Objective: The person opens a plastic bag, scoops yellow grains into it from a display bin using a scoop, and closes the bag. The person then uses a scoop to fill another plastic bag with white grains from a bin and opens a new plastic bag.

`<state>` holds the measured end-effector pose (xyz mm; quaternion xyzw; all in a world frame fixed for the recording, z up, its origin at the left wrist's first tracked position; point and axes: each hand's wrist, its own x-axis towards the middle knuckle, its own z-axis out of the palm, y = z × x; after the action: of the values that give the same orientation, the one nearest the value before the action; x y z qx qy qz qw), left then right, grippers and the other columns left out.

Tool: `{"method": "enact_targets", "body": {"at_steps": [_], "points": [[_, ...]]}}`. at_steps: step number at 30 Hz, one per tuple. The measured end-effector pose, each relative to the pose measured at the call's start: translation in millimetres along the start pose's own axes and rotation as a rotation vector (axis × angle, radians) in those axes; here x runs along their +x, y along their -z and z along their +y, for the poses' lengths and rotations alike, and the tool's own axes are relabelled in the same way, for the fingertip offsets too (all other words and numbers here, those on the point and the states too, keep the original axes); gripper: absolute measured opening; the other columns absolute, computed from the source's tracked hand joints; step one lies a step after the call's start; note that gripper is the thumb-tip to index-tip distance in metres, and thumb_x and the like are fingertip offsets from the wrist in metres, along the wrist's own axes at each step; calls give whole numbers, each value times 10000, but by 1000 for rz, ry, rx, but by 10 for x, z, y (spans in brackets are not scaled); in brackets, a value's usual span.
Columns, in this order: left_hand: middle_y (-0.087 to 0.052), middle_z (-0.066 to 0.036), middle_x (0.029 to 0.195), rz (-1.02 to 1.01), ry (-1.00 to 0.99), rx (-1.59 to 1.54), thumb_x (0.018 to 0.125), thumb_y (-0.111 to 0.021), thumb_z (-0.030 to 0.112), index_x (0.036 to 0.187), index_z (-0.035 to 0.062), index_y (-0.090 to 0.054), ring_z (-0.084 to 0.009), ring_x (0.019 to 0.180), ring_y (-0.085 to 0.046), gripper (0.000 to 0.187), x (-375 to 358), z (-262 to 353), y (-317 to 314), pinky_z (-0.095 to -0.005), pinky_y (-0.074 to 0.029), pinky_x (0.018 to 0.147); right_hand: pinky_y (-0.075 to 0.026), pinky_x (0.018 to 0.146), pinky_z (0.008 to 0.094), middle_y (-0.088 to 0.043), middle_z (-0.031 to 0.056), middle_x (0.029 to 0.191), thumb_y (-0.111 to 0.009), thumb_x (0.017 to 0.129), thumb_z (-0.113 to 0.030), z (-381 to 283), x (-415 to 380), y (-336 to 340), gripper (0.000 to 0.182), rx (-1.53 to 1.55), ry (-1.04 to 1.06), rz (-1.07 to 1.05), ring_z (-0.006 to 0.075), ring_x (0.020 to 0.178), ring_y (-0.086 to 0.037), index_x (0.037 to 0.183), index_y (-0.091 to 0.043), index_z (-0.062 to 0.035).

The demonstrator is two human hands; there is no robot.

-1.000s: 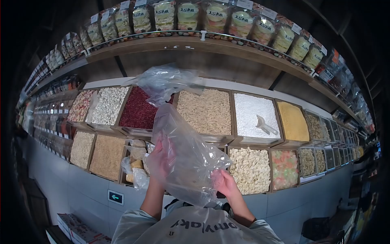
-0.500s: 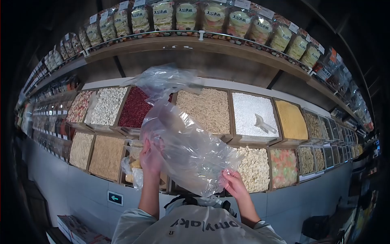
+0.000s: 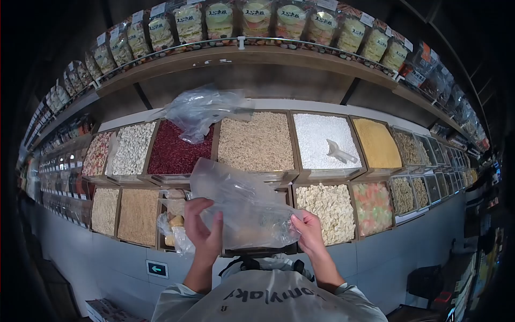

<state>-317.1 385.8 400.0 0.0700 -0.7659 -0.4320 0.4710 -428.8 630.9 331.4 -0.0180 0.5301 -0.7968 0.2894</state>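
Observation:
A clear plastic bag (image 3: 244, 196) spreads between my hands, in front of the dark red bean bin. Its right edge is pinched between the thumb and fingers of my right hand (image 3: 310, 232). At the bag's left side, my left hand (image 3: 206, 231) is open, fingers curved and thumb held apart from them. Beneath the bag, part of a front-row bin is hidden. Another crumpled heap of clear plastic bags (image 3: 201, 110) lies over the back edge of the red bean bin (image 3: 177, 155).
White beans (image 3: 135, 145), tan grain (image 3: 256, 142), white grains with a scoop (image 3: 324, 134) and yellow grain (image 3: 378, 142) fill back bins. Pale flakes (image 3: 324, 212) and pastel pieces (image 3: 373, 209) sit in front. Packaged goods (image 3: 255, 19) line the shelf (image 3: 236, 58) above.
The bag has come down and flattened, apart from the crumpled plastic behind. My left hand has gone from against the bag to fingers and thumb apart; my right hand keeps its pinch.

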Motion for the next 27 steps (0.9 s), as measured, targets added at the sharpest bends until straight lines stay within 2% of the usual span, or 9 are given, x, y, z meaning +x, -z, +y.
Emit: {"method": "enact_targets", "body": {"at_steps": [2,4,6,12,15,19,21,24,27], "points": [[-617,-94,928,-441,161,-189,806,-752,27,1048,0,-624,-212,860,-598,275,-160,167,-263,-328,-488,789,-419,591,217,-583,-15,769,-652,972,-82,-74,-20,-132,197,-30,10,-19,37,669,-512,800,-557,-75],[-637,-54,837,-576,357,-252,801,-786,75,976,18,-641,-163,770,-596,234,-377,206,-580,-306,-484,744,-408,587,214,-565,-26,749,-661,958,-62,-51,-22,-213,237,-60,21,-45,26,662,-491,768,-522,-86],[-643,-56,847,-538,362,-273,798,-799,92,963,15,-646,-154,786,-601,238,-551,190,-750,-302,-486,746,-392,581,201,-524,-45,716,-682,921,-21,22,16,-242,276,-74,160,-64,19,653,-468,744,-484,-94],[-668,-51,921,-672,386,-310,877,-744,83,1003,6,-651,-126,838,-610,174,-584,80,-787,-281,-490,745,-345,546,209,-479,-59,688,-730,878,-17,-43,-10,-340,382,-140,98,-81,15,627,-420,683,-415,-110],[-647,-19,919,-673,596,-581,948,-659,59,984,18,-642,-98,844,-589,58,-606,-24,-805,-279,-485,753,-323,533,214,-471,-65,676,-743,873,-31,-122,1,-306,384,1,18,-130,15,622,-395,676,-423,-106],[-611,-9,878,-363,717,-758,988,-592,58,962,59,-592,-84,807,-555,26,-486,-245,-741,-256,-458,781,-365,547,222,-497,-53,652,-732,838,5,-170,64,41,340,-112,11,-243,29,625,-463,684,-449,-101],[-597,-7,854,2,954,-1250,1007,-565,98,986,84,-571,-106,806,-568,27,-224,-113,-639,-269,-468,790,-343,550,217,-452,-60,632,-735,808,19,-278,102,165,361,-677,219,-131,22,627,-420,659,-429,-102],[-560,5,814,316,1182,-1289,1024,-530,141,968,111,-540,-115,759,-543,64,126,56,-447,-277,-455,752,-331,547,220,-442,-57,638,-764,803,-9,-322,229,535,398,-656,224,-11,25,634,-389,642,-410,-92],[-530,10,787,6,926,-1495,1033,-506,170,970,117,-526,-108,683,-492,85,-156,-456,-338,-259,-418,676,-354,549,219,-445,-52,631,-775,835,-42,-378,271,656,408,-620,245,34,32,636,-401,655,-411,-83]]}}
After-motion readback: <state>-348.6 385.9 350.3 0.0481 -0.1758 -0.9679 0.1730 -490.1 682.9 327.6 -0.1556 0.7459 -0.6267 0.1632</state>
